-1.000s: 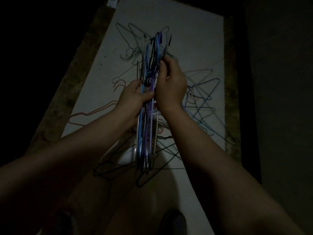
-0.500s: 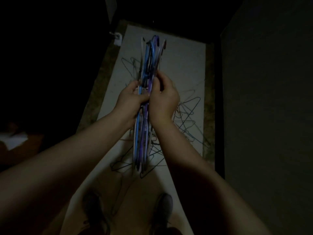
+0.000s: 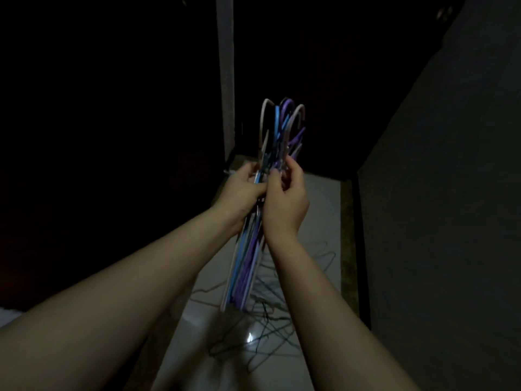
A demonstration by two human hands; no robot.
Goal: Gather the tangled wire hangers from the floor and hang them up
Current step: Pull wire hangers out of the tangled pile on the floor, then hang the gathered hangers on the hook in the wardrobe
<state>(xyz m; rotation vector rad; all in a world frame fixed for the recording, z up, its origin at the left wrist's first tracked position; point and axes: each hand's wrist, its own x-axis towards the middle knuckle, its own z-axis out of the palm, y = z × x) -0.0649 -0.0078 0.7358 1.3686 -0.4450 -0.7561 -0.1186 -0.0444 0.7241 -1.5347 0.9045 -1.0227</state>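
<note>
I see left hand (image 3: pixel 244 190) and right hand (image 3: pixel 284 201), fingers curled round the bundle of hangers (image 3: pixel 245 266) (hooks up). Loose hangers (image 3: pixel 267 325) lie tangled on the floor (image 3: pixel 318 221).

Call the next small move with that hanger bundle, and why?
Probably lift the hanger bundle toward a rail: left hand and right hand both grip its necks, hooks bunched and pointing up. No rail shows in the dark; loose hangers lie on the floor.

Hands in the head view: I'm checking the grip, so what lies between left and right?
The bundle of hangers, hooks up, runs between the left hand and the right hand; both grip it, as the head view shows.
</note>
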